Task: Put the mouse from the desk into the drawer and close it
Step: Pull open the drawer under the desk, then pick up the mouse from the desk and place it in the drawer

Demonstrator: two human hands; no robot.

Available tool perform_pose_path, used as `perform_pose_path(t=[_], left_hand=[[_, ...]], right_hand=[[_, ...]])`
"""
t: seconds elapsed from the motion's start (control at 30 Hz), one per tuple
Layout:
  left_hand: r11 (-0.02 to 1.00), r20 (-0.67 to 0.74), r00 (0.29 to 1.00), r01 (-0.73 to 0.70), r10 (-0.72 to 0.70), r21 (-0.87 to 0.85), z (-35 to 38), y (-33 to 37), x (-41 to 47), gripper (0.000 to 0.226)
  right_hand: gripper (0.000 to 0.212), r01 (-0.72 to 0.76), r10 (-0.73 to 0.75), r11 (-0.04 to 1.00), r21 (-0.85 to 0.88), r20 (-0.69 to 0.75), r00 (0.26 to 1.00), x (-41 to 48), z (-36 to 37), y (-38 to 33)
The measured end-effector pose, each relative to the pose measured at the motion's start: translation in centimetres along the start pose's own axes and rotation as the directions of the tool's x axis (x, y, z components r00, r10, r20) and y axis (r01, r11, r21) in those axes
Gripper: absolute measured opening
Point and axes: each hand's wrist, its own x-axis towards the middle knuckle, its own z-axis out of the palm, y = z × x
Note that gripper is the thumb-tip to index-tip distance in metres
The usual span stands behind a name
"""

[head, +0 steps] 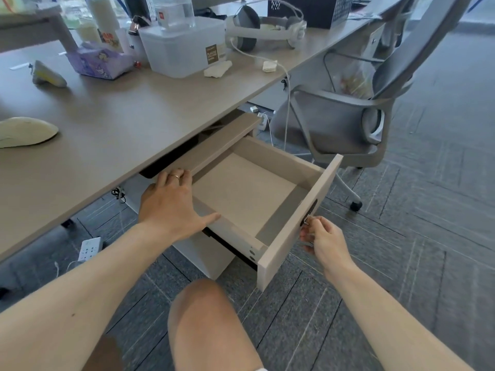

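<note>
A pale cream mouse lies on the grey-brown desk at the far left edge of view. Under the desk, a beige drawer stands pulled out, and nothing lies on its floor. My left hand rests flat on the drawer's left side wall, fingers spread, with a ring on one finger. My right hand pinches a small metal key at the lock on the drawer's front panel. Both hands are far from the mouse.
A clear plastic box, a purple tissue pack, white headphones with a cable, crumpled tissues and a grey device sit on the desk. A grey office chair stands right of the drawer. A power strip lies on the floor.
</note>
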Motion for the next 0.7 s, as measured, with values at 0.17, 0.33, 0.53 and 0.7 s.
perform_pose_path(t=[0.17, 0.33, 0.53, 0.7], left_hand=[[1.000, 0.002, 1.000, 0.003, -0.003, 0.003, 0.0, 0.0, 0.2, 0.124], [1.000, 0.021, 1.000, -0.005, 0.005, -0.002, 0.0, -0.1, 0.3, 0.124], [0.998, 0.169, 0.986, -0.003, 0.013, -0.063, -1.9, -0.5, 1.2, 0.123], [0.978, 0.211, 0.975, -0.020, 0.065, -0.210, -5.0, -0.4, 1.0, 0.111]], right_hand=[[0.028, -0.002, 0.002, 1.000, -0.001, 0.001, 1.000, 0.2, -0.1, 0.1], [0.025, -0.038, 0.038, 0.999, -0.006, -0.006, 0.999, 0.6, 0.1, 0.0], [0.035, -0.001, -0.017, 0.981, -0.193, -0.091, 0.996, 0.6, -0.3, -2.7], [0.062, 0.345, -0.399, 0.816, -0.464, -0.020, 0.917, -1.2, 0.4, -8.5]])
